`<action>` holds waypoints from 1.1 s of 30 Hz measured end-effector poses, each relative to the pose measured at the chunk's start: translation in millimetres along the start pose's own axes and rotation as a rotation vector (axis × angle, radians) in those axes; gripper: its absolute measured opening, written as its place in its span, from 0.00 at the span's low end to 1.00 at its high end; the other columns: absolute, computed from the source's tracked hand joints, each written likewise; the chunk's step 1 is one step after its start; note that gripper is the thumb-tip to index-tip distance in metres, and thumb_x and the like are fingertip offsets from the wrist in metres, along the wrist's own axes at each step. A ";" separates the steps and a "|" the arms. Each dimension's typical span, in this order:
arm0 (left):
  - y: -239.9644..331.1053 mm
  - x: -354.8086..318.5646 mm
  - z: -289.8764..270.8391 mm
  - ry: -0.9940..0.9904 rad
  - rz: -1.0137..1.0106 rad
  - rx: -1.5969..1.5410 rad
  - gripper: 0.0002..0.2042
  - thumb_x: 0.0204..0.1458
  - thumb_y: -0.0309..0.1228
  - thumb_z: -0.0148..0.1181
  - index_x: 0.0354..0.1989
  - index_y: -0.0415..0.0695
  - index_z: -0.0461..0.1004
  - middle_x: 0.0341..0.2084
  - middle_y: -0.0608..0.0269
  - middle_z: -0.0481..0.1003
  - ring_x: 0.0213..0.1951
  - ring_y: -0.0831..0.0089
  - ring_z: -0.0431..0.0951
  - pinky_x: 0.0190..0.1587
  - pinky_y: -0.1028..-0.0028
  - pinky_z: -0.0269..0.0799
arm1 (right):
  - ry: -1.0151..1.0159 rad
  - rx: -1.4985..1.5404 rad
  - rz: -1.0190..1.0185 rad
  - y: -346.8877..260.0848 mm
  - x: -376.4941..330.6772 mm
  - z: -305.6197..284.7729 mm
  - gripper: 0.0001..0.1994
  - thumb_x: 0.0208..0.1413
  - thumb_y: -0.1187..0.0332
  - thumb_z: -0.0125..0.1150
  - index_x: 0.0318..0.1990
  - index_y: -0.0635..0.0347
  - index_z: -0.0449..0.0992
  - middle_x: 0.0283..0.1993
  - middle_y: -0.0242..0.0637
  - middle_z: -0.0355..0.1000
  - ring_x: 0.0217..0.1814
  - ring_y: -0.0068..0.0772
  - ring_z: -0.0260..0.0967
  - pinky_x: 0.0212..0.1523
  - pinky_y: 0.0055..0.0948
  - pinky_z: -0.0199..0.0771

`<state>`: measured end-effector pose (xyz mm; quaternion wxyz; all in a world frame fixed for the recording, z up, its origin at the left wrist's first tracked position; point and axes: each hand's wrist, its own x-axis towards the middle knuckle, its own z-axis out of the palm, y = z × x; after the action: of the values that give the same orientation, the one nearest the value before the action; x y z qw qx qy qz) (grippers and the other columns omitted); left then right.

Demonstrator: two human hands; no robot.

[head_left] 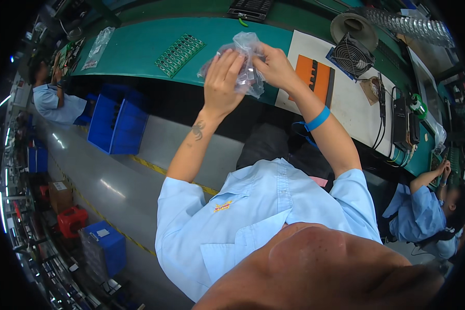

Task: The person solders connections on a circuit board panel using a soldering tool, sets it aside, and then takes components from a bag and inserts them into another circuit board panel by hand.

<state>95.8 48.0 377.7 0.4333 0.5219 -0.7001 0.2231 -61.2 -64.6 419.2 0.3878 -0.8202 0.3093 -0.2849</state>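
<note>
A crinkled clear plastic bag (249,81) is held up above the front edge of the green bench, between my two hands. My left hand (222,85) lies over its left side, fingers closed on the film. At the bag's upper right, my right hand (276,66) pinches the plastic between thumb and fingers; a blue wrist strap circles that forearm. Something darker and reddish shows through the bag, too blurred by the film to name. Left of the bag, a green panel of small circuit boards (180,55) rests on the bench.
An orange fixture (311,77) with black clips lies on a white mat, near a fan (352,56) and a soldering iron (381,90). A blue bin (118,121) stands below the bench at left. One co-worker (57,101) sits far left, another (421,212) at right.
</note>
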 end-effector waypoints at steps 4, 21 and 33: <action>5.3 -7.1 23.8 0.079 -0.068 0.068 0.34 0.43 0.29 0.74 0.63 0.45 0.71 0.52 0.60 0.79 0.54 0.57 0.78 0.64 0.59 0.66 | 0.140 -0.146 -0.279 15.5 -14.2 -2.5 0.17 0.66 0.67 0.65 0.60 0.61 0.79 0.54 0.41 0.81 0.49 0.35 0.78 0.51 0.30 0.78; -79.5 41.7 88.4 -0.242 -0.287 0.531 0.42 0.44 0.29 0.75 0.71 0.47 0.63 0.56 0.52 0.71 0.57 0.46 0.72 0.61 0.53 0.66 | 0.521 0.238 0.078 67.9 -191.8 -121.7 0.18 0.63 0.77 0.65 0.60 0.66 0.77 0.44 0.36 0.80 0.42 0.25 0.73 0.46 0.23 0.74; 120.4 291.7 44.5 0.027 0.318 -0.292 0.26 0.56 0.33 0.73 0.61 0.40 0.73 0.57 0.51 0.75 0.56 0.54 0.76 0.60 0.61 0.72 | 0.748 0.251 0.054 99.0 -221.2 -120.6 0.12 0.59 0.79 0.67 0.51 0.67 0.82 0.31 0.30 0.78 0.25 0.17 0.63 0.26 0.17 0.65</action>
<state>-55.3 -100.0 616.1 0.4731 0.3336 -0.7926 0.1916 -317.8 -9.3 353.2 0.3531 -0.5975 0.4134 -0.5894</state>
